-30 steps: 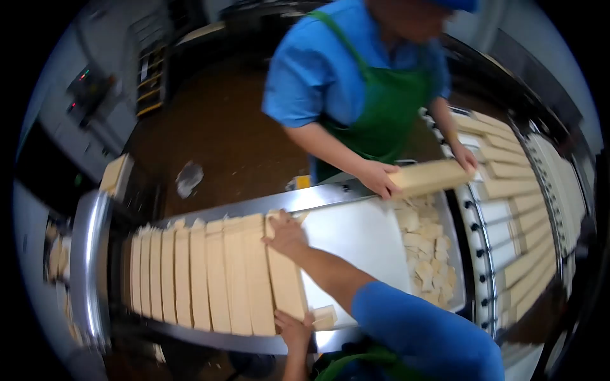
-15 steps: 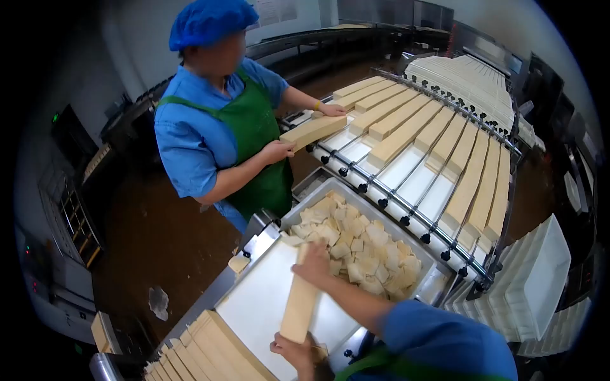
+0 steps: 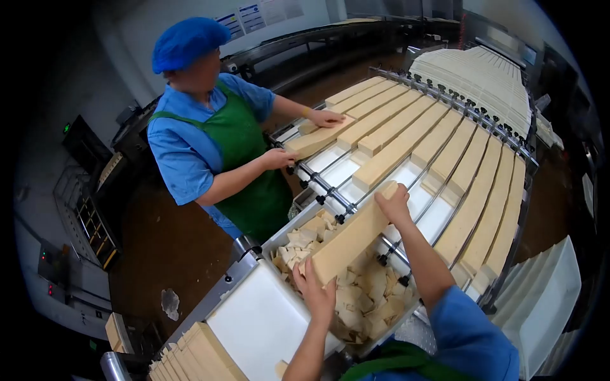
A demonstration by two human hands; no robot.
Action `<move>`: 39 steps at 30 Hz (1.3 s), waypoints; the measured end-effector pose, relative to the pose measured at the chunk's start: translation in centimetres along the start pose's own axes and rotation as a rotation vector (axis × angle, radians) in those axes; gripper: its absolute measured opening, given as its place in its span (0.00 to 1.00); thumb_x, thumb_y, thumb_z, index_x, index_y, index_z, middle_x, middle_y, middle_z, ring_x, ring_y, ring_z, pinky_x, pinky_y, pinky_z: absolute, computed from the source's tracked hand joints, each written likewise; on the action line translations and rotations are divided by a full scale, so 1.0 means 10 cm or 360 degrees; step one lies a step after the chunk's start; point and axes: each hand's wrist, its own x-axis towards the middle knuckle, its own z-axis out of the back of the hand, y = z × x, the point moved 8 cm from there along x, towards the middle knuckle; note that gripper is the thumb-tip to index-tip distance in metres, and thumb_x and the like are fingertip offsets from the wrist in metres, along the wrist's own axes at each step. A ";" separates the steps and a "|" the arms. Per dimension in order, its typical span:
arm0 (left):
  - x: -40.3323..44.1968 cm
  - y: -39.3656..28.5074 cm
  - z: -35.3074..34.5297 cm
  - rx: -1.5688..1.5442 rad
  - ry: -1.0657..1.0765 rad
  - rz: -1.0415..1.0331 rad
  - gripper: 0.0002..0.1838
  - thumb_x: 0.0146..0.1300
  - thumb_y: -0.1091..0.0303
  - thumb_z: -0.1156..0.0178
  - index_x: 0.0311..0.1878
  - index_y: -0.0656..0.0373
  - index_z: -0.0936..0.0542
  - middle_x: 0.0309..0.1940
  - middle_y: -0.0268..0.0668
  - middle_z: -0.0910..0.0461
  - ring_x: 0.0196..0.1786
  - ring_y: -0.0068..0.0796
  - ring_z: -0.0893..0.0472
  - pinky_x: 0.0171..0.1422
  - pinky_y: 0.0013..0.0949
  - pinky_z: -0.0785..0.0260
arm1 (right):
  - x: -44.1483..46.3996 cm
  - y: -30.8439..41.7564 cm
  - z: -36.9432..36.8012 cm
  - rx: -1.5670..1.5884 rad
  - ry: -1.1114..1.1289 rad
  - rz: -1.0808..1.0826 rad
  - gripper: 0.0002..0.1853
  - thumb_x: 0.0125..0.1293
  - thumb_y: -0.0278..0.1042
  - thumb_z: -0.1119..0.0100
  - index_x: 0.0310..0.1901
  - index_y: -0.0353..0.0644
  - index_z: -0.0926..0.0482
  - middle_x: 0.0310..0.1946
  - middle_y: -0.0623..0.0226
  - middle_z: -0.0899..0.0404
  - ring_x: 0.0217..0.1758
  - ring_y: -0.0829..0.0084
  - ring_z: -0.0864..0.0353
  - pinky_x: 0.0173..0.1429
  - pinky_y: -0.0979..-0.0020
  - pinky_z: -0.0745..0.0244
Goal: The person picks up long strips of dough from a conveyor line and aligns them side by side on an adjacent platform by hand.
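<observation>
A long, flat, pale-yellow slab (image 3: pixel 351 240) hangs at a slant over the metal bin of scraps, gripped at both ends. My left hand (image 3: pixel 316 293) holds its near, lower end with the fingers along the side. Around the far, upper end wraps my right hand (image 3: pixel 393 204), close to the front edge of the slatted table. Broken pale pieces (image 3: pixel 362 308) fill the bin beneath. Similar long slabs (image 3: pixel 406 143) lie side by side in lanes between metal rods on the white belt (image 3: pixel 406 213).
Across from me a co-worker (image 3: pixel 210 140) in a green apron handles another slab (image 3: pixel 311 141). A white board (image 3: pixel 264 317) lies at lower left beside a row of upright slabs (image 3: pixel 197 355). White stacked trays (image 3: pixel 540 305) stand at right. Black knobs (image 3: pixel 382 260) line the metal bar.
The slab in my hands has moved from above the white board, forward and right, to above the scrap bin. The co-worker's slab has shifted slightly left and lower.
</observation>
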 end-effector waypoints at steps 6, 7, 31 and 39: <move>0.61 -0.20 -0.58 -0.0045 0.0107 -0.0148 0.36 0.57 0.74 0.37 0.69 0.59 0.38 0.68 0.59 0.43 0.73 0.54 0.46 0.74 0.44 0.51 | 0.86 -0.28 0.18 -0.0281 0.0070 -0.0125 0.40 0.56 0.62 0.46 0.63 0.41 0.37 0.58 0.46 0.30 0.60 0.42 0.32 0.62 0.52 0.33; 0.69 -0.15 -0.72 -0.0171 0.0255 -0.0060 0.35 0.58 0.74 0.37 0.69 0.59 0.38 0.69 0.57 0.42 0.73 0.53 0.45 0.74 0.43 0.51 | 1.07 -0.46 0.10 -0.0590 0.0263 -0.0078 0.39 0.57 0.62 0.48 0.65 0.43 0.37 0.59 0.46 0.31 0.62 0.42 0.33 0.63 0.50 0.35; -0.10 0.29 -0.86 -0.0133 -0.0032 0.0279 0.26 0.57 0.78 0.47 0.62 0.62 0.31 0.58 0.54 0.31 0.62 0.47 0.32 0.65 0.41 0.38 | -0.40 0.42 -0.52 -0.0637 0.0098 0.1700 0.08 0.54 0.35 0.38 0.33 0.46 0.13 0.65 0.58 0.32 0.62 0.53 0.32 0.59 0.55 0.39; -1.83 1.10 0.31 0.1098 -0.0185 0.0948 0.27 0.58 0.54 0.39 0.54 0.65 0.30 0.47 0.56 0.27 0.48 0.56 0.26 0.52 0.51 0.33 | -0.03 0.15 -0.65 -0.0755 -0.0006 0.1470 0.10 0.53 0.36 0.36 0.37 0.47 0.14 0.62 0.57 0.30 0.56 0.54 0.29 0.54 0.52 0.35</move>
